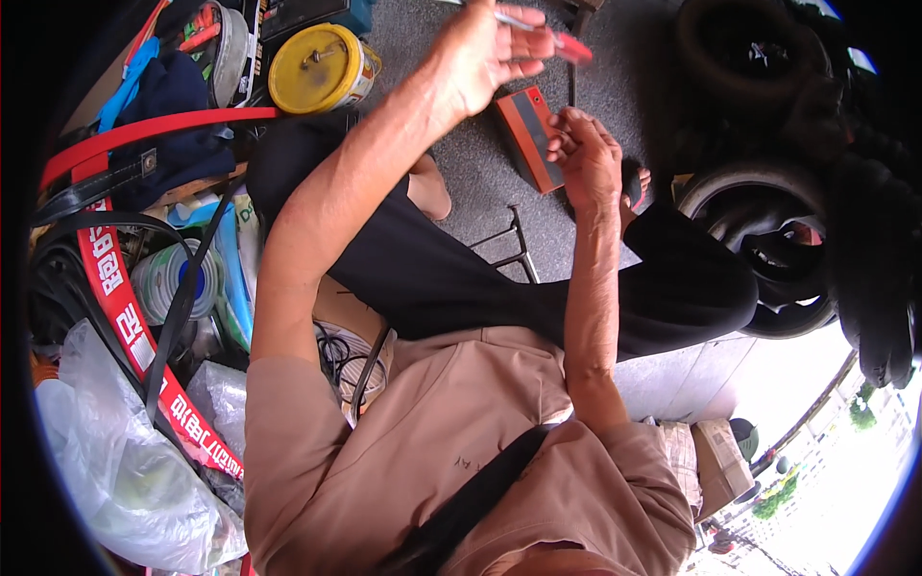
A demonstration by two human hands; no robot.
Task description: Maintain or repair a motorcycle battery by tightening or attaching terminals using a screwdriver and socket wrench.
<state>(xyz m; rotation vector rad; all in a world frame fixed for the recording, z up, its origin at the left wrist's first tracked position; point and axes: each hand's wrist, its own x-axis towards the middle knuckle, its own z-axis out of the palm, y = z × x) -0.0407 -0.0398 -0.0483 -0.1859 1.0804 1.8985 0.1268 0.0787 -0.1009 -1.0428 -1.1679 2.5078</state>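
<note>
At the top of the view, my left hand (483,60) is stretched out, palm partly showing. Its fingers are bent about a red-handled tool (570,46) with a pale, slim part; motion blurs it and its kind is unclear. My right hand (586,158) is raised in front of my right knee, fingers curled in and thumb close to them. Anything pinched there is too small to make out. Between the two hands, on the grey ground, lies an orange-red box (545,163) with a dark panel, touched by neither hand as far as I can tell.
A thin metal stand (519,252) is on the ground between my legs. Left are a yellow lidded bucket (312,67), a red strap (120,288), a clear jar (176,280) and plastic bags (134,461). Black tyres (759,192) pile up right; cardboard boxes (720,466) stand behind.
</note>
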